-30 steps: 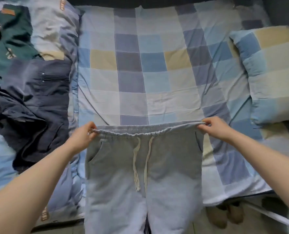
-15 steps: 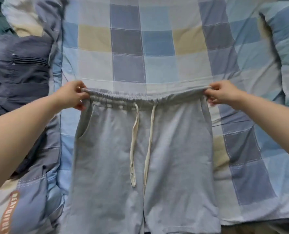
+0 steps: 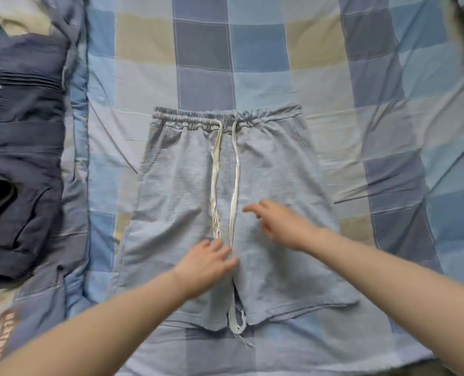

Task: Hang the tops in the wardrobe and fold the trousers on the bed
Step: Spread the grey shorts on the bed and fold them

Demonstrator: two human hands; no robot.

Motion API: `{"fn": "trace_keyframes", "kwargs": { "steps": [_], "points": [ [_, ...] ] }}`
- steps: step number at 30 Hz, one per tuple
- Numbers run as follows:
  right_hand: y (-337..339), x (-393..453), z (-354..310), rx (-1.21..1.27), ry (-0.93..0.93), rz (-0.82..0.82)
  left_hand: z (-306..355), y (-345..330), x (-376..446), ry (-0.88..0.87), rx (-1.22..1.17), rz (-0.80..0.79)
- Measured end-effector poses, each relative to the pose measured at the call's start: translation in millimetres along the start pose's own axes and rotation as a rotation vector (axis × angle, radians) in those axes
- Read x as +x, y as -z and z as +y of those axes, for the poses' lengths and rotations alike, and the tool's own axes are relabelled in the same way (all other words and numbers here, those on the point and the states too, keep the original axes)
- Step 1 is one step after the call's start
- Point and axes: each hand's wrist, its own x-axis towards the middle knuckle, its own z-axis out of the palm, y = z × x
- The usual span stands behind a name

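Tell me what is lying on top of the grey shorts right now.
On the grey shorts lie their two pale drawstrings, running down the middle. The left hand and right hand are over the fabric near the centre; blur hides whether they touch. The checked sheet lies beneath.

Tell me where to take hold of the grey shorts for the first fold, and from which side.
Probably pinch the grey shorts at the right end of the waistband and the right leg hem, coming in from the right. They lie flat and front up on the bed, so that edge folds across the centre.
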Motion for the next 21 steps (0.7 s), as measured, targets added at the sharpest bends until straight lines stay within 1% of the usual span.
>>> {"fn": "trace_keyframes", "kwargs": {
  "steps": [1, 2, 3, 5, 7, 10, 12, 14, 17, 19, 21],
  "points": [
    [-8, -3, -9, -0.034, 0.027, -0.057, 14, -9, -2, -0.043, -0.011, -0.022],
    [-16, -3, -17, -0.068, 0.054, -0.105, 26, -14, -3, -0.039, -0.037, -0.067],
    [-23, -3, -22, -0.099, 0.075, -0.145, 35, -15, -3, -0.008, -0.047, -0.103],
    [-36, 0, -27, -0.161, 0.087, -0.198, 47, -26, 0, 0.114, -0.032, -0.222],
    [-46, 5, -25, -0.203, 0.047, -0.231, 54, -26, 2, 0.209, -0.068, -0.336],
    [-55, 11, -20, -0.249, -0.034, -0.271, 63, -32, 4, 0.244, -0.061, -0.42],
    [-58, 10, -19, -0.305, -0.032, -0.282, 66, -33, 2, 0.25, -0.044, -0.499],
    [-60, 7, -19, -0.323, 0.011, -0.268, 71, -32, -2, 0.227, -0.057, -0.518],
    [-61, 0, -24, -0.273, 0.079, -0.249, 84, -27, -12, 0.14, -0.094, -0.449],
    [-65, -4, -27, -0.322, 0.105, -0.298, 93, -27, -19, 0.109, -0.101, -0.432],
    [-70, -6, -27, -0.33, 0.086, -0.343, 99, -30, -23, 0.093, -0.089, -0.428]
  ]
}}
